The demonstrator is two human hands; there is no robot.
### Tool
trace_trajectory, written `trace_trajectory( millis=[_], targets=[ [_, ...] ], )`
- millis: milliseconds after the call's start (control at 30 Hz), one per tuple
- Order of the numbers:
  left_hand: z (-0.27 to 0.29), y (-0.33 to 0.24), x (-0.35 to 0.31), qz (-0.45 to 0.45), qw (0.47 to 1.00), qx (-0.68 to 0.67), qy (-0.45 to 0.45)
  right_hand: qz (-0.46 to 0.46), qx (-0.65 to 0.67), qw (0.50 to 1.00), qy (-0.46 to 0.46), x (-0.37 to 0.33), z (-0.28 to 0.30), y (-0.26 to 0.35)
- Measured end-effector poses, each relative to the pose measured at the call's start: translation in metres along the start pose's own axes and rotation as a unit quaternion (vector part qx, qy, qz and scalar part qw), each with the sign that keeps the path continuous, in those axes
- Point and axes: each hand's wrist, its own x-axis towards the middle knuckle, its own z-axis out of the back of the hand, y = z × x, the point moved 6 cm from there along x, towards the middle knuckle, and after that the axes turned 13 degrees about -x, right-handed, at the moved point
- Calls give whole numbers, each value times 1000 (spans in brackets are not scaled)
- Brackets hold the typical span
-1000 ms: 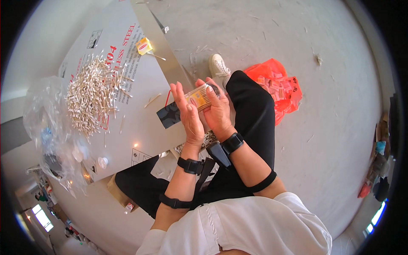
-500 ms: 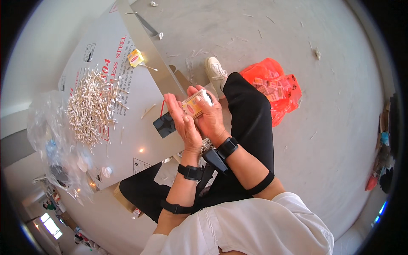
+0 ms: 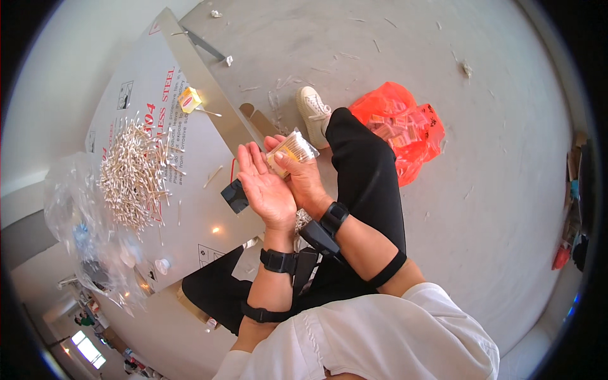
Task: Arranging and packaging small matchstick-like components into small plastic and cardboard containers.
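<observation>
In my right hand [image 3: 304, 180] lies a small clear packet of cotton swabs [image 3: 292, 152] with a yellow label, thumb pressed over its near side. Beside it my left hand [image 3: 267, 193] is turned palm up, fingers stretched out, with nothing in it; its edge is close against the right hand. A big heap of loose cotton swabs [image 3: 134, 174] covers part of the metal-topped table [image 3: 196, 164] on the left. Beyond the heap stands a small yellow box [image 3: 189, 100] with a swab by it.
A red plastic bag [image 3: 418, 158] holding several small packets sits on the floor beyond my right leg. Clear plastic bags [image 3: 79, 221] hang at the table's left edge. A black box [image 3: 235, 196] is at the table's near edge. Stray swabs and scraps lie on the floor.
My left hand has come off the swab packet and opened flat. The packet now rests in my right hand alone, with more of its swabs showing. The view has shifted slightly.
</observation>
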Motion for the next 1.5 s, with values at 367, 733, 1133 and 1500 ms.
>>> trace_trajectory(
  millis=[367, 733, 1133, 1500],
  targets=[
    [4, -12, 2, -30, 995, 64, 64, -6, 75, 997, 11, 5, 6, -3],
    [-38, 4, -12, 5, 884, 400, 242, 36, -59, 998, 12, 5, 11, 1],
    [10, -27, -5, 54, 936, 308, 159, 7, 79, 991, -104, 19, 34, 41],
    [-52, -94, -41, -199, 695, 545, 425, -287, 150, 944, 54, -68, 2, 10]
  ],
)
